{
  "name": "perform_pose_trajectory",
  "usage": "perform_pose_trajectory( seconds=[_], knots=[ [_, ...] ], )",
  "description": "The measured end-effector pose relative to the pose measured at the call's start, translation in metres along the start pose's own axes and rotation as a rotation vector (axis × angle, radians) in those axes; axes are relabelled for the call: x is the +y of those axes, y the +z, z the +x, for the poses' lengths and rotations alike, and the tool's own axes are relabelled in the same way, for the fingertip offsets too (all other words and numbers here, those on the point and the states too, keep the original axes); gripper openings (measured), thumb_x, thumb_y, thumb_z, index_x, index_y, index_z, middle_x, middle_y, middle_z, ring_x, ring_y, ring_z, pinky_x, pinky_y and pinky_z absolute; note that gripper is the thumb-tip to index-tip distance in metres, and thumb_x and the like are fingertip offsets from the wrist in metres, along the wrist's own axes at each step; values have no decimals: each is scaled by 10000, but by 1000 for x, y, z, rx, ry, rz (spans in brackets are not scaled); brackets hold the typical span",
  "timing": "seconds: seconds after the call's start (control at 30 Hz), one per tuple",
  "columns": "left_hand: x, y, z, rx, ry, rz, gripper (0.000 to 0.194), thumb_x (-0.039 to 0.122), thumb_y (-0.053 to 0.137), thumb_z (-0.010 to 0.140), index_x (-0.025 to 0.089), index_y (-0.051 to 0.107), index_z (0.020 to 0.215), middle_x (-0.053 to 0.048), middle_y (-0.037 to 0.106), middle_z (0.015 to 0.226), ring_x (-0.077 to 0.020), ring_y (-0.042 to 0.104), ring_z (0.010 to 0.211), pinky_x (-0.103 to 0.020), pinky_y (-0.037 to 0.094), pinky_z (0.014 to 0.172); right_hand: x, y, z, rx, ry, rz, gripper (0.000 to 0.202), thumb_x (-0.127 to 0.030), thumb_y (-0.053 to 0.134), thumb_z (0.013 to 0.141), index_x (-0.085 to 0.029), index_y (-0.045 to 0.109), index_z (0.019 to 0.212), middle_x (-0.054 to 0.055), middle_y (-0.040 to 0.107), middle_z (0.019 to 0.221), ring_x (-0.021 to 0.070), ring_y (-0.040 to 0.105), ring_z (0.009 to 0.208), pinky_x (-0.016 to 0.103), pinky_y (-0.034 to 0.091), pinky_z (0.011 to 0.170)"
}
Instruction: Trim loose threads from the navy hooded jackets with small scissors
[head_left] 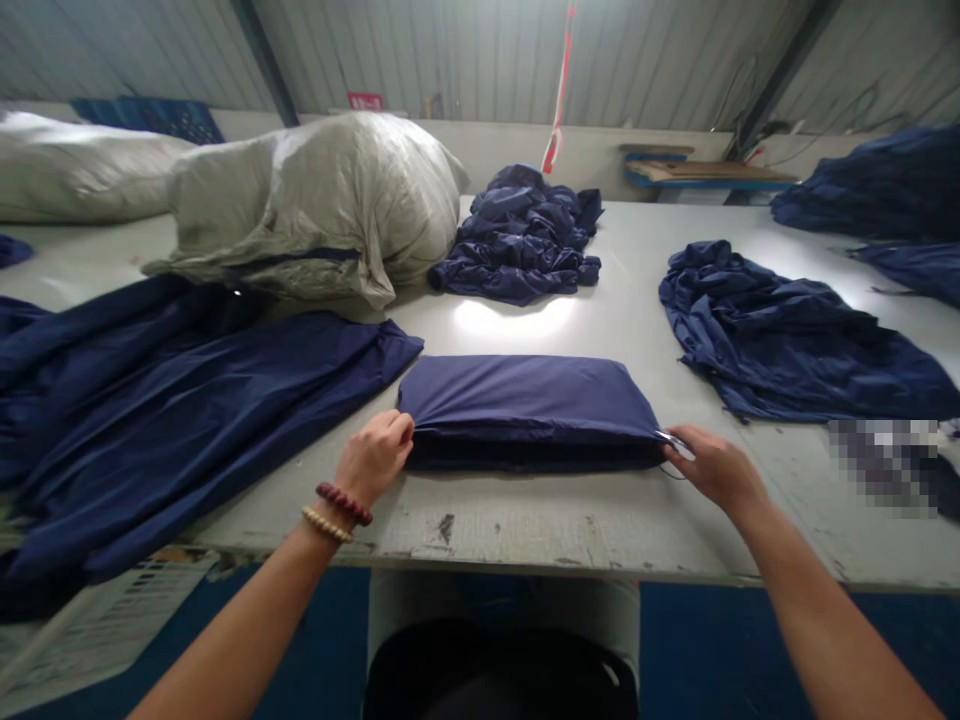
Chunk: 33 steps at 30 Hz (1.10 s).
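A folded piece of navy fabric [525, 390] lies on the table in front of me, forming a neat rectangle with its near edge gaping along a dark opening. My left hand [379, 450] is closed in a pinch on its near left corner. At the near right corner, my right hand [705, 465] is closed, with a small shiny metal tool [666, 437] between the fingers, touching the fabric. A thin dark loop hangs below that tool. The tool's exact kind is hidden by the fingers. Two bead bracelets [337, 510] circle my left wrist.
Loose navy fabric [225, 380] spreads over the left and hangs off the front edge. Behind it stands a large grey-white sack [322, 190]. Crumpled navy piles lie at the back middle [525, 235] and right [795, 335]. A white plastic basket [127, 610] sits below the table [562, 520].
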<state>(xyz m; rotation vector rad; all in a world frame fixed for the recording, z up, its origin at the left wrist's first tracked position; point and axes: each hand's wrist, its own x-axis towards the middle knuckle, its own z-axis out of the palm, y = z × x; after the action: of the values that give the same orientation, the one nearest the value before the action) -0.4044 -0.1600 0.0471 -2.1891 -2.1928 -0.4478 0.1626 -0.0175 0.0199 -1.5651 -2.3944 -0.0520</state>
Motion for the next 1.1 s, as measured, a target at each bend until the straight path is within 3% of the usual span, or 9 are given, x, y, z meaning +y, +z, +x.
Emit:
perform_pose_trajectory(
  seconds=[0.17, 0.3, 0.47, 0.63, 0.7, 0.77, 0.87, 0.97, 1.1],
  knots=[
    [0, 10, -12, 86, 6, -95, 414, 132, 513, 934, 226, 599, 1328, -131, 608, 1368, -297, 607, 1252, -411, 505, 1049, -4, 2, -42, 183, 12, 42, 388, -360, 497, 1044, -275, 766, 1310, 109, 807, 1178, 301, 779, 996, 390, 567, 804],
    [-15, 12, -16, -6, 33, -98, 244, 175, 597, 902, 223, 677, 1127, -110, 707, 1157, -328, 639, 1154, -465, 511, 1049, -1, 10, -53, 205, 54, 154, 354, -430, 568, 1015, -251, 785, 1229, 125, 814, 1132, 297, 783, 917, 390, 580, 835],
    [-21, 4, -14, 138, 55, -41, 220, 155, 567, 953, 230, 663, 1136, -109, 703, 1137, -306, 672, 1099, -442, 550, 992, 8, 13, -38, 93, 23, 196, 371, -470, 602, 968, -220, 801, 1156, 127, 822, 1076, 266, 772, 816, 363, 575, 794],
    [-31, -8, -26, 263, 208, 15, 302, 131, 547, 1005, 252, 703, 1234, -94, 723, 1251, -281, 683, 1169, -451, 551, 1074, 11, 12, -38, 357, 166, 123, 396, -502, 588, 988, -190, 790, 1126, 78, 777, 808, 241, 743, 680, 311, 507, 629],
    [-40, -10, -39, 186, 245, 2, 359, 130, 517, 1023, 274, 715, 1285, -77, 733, 1290, -267, 690, 1193, -456, 549, 1103, 14, 13, -46, 284, 151, 137, 419, -519, 575, 1002, -192, 784, 1160, 60, 752, 757, 231, 725, 641, 304, 485, 596],
    [-49, -8, -53, 53, 288, -26, 407, 144, 488, 1035, 287, 703, 1351, -68, 729, 1349, -263, 680, 1252, -464, 543, 1134, 18, 15, -54, 96, 96, 193, 455, -551, 577, 1008, -208, 773, 1234, 46, 744, 739, 219, 706, 610, 305, 486, 584],
    [-59, -1, -69, -102, 330, -56, 449, 263, 538, 1042, 296, 624, 1481, -66, 647, 1510, -293, 583, 1422, -506, 502, 1201, 26, 17, -62, -105, 61, 269, 574, -599, 683, 951, -235, 713, 1394, 70, 801, 888, 233, 741, 698, 313, 539, 638],
    [-63, 5, -73, -142, 312, -98, 531, 323, 570, 1038, 291, 528, 1566, -73, 585, 1576, -296, 523, 1478, -520, 463, 1241, 35, 19, -59, -174, 26, 294, 693, -605, 769, 879, -263, 668, 1473, 98, 817, 1133, 284, 784, 874, 344, 588, 738],
    [-60, 11, -62, -104, 261, -137, 419, 237, 530, 1034, 279, 623, 1440, -85, 661, 1427, -286, 600, 1345, -503, 500, 1195, 41, 26, -44, -188, 12, 309, 515, -538, 663, 947, -251, 730, 1369, 102, 818, 1163, 298, 794, 936, 371, 596, 811]
  ],
)
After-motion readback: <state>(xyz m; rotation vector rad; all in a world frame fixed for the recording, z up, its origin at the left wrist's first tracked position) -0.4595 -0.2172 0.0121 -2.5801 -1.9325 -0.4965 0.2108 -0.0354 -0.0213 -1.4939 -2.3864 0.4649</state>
